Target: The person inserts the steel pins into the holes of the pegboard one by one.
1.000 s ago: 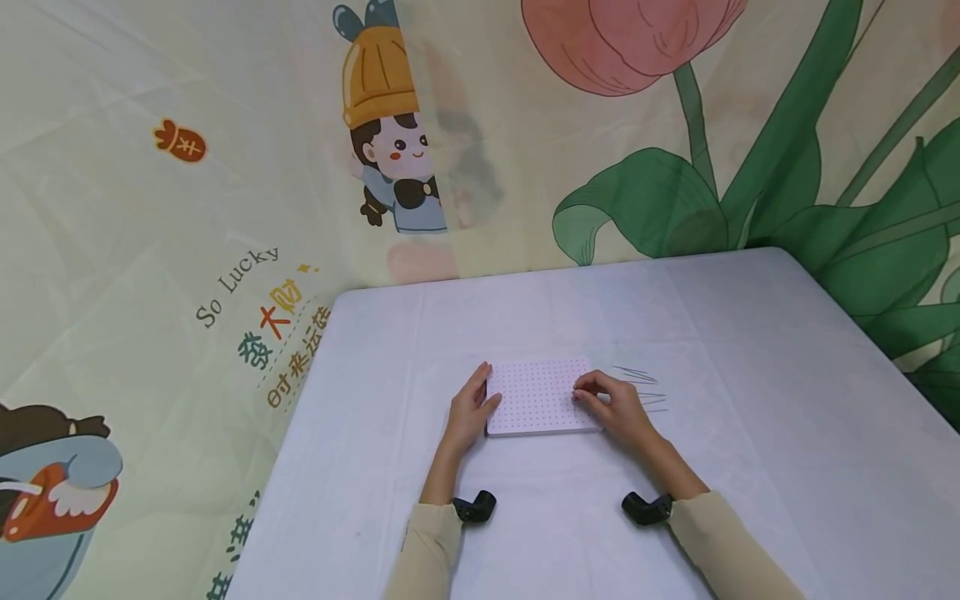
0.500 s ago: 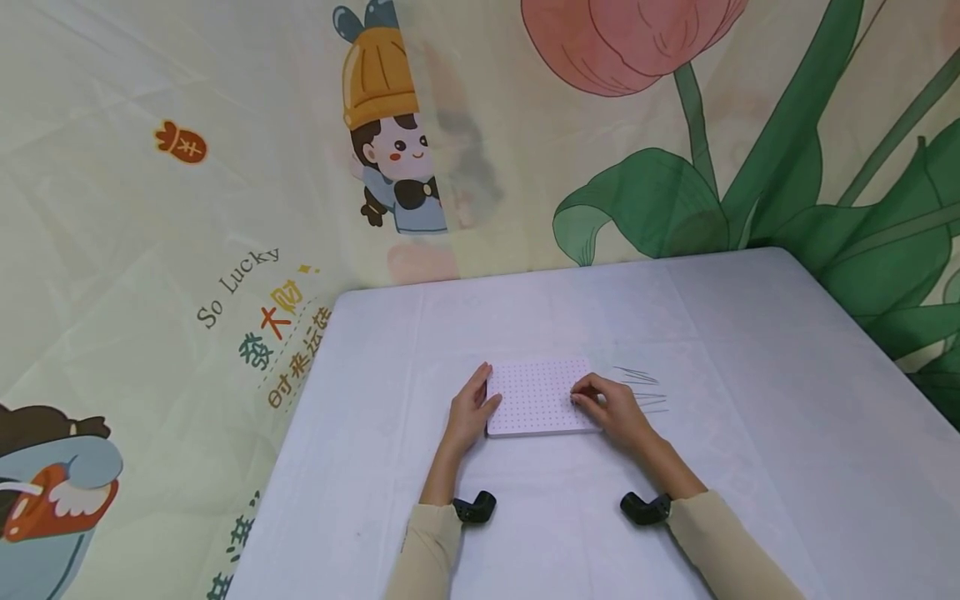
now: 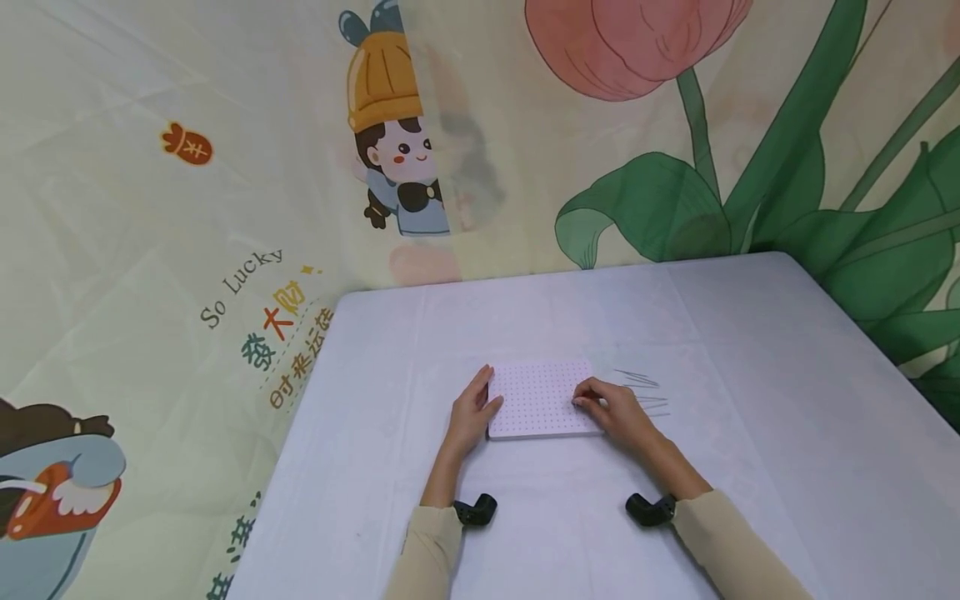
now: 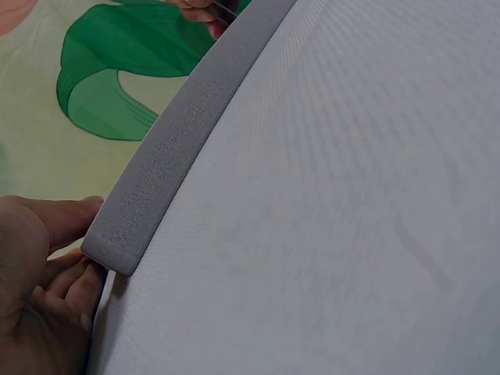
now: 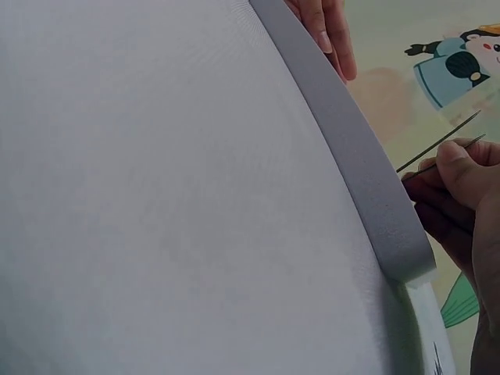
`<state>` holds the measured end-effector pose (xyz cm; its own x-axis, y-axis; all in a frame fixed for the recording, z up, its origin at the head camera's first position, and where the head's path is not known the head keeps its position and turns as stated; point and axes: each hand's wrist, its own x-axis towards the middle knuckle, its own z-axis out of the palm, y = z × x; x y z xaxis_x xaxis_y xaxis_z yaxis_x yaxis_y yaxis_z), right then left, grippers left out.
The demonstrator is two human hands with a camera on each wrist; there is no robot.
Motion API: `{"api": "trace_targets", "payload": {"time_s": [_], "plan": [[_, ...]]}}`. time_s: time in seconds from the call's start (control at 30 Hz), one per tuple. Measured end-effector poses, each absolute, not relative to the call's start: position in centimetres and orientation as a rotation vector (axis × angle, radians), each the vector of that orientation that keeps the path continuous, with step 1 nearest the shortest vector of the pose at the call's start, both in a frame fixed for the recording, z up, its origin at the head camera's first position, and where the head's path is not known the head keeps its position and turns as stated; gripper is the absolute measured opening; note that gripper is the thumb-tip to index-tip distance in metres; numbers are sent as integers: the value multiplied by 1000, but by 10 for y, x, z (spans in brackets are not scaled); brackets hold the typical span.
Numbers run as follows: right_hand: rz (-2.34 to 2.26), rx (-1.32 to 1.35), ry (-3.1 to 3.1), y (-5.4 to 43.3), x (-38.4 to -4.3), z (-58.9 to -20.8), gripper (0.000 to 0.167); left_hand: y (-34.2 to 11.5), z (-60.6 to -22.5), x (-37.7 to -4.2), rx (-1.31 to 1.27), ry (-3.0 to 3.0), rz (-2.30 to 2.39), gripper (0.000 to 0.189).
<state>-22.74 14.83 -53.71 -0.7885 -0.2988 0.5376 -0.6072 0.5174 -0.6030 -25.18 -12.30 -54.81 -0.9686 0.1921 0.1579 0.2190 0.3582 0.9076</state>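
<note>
A pale, flat foam board [image 3: 536,398] with a grid of small dots lies on the table. My left hand [image 3: 468,417] holds its left edge, thumb against the top edge and fingers along the side, as the left wrist view shows. Over the board's right part, my right hand [image 3: 619,413] pinches a thin dark needle [image 5: 475,141] between thumb and fingers. Beside it, a second needle [image 5: 439,141] slants up from behind the board's edge; its lower end is hidden. Just right of the board, several similar thin needles [image 3: 641,380] lie on the table, partly behind my right hand.
A white cloth covers the table [image 3: 750,400], whose far edge meets a printed wall hanging [image 3: 510,167]. Black wrist cameras sit on both wrists, the left camera [image 3: 476,510] and the right camera [image 3: 649,509]. Beige sleeves cover the forearms.
The right hand has shifted very slightly nearer over the board, still pinching. The head view has tilted a little. The left hand and the board stay where they were.
</note>
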Motion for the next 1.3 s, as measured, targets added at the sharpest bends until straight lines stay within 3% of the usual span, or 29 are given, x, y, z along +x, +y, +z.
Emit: {"api": "trace_targets", "payload": {"time_s": [0.6, 0.9, 1.17, 1.3], "plan": [[1220, 768, -2350, 150, -222, -543, 16, -121, -548, -248, -348, -2595, -1721, 59], [1322, 661, -2450, 158, -220, -540, 30, -122, -549, -249, -346, -2597, -1703, 59], [1182, 411, -2435, 208, -208, -524, 15, -123, -546, -249, -348, -2589, -1714, 59], [997, 408, -2544, 235, -198, -524, 13, -124, -546, -250, -354, -2589, -1716, 58]]}}
